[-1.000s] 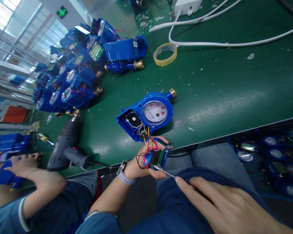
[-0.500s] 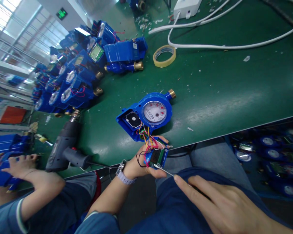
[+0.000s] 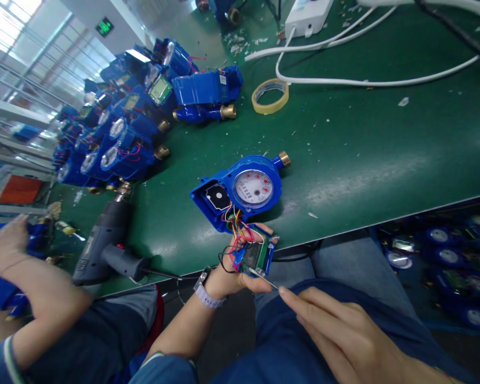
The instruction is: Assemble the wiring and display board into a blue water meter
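Observation:
My left hand [image 3: 250, 282] is closed around a small circuit board [image 3: 258, 257] with a grey display and a blue edge. Red, yellow, white and black wires [image 3: 237, 234] run from it into the open compartment of a blue water meter [image 3: 253, 188], which lies on the bench with its dial up. From the right, my right hand [image 3: 336, 325] grips a slim metal tool [image 3: 269, 281], like a screwdriver shaft; its handle is hidden in the hand. The tool's tip reaches the board's lower edge, beside my left thumb.
Left of me lies a heat gun [image 3: 104, 245], with a small screwdriver [image 3: 70, 229] beyond it. Several blue meters [image 3: 120, 128] crowd the back left. A tape roll [image 3: 270, 96] and white cable [image 3: 344, 82] lie farther back. A co-worker's hand [image 3: 10, 242] is at far left.
The board has tilted slightly in my left hand, and dark digits now show on its display. My right hand has shifted a little left with the tool. The co-worker's hand has risen.

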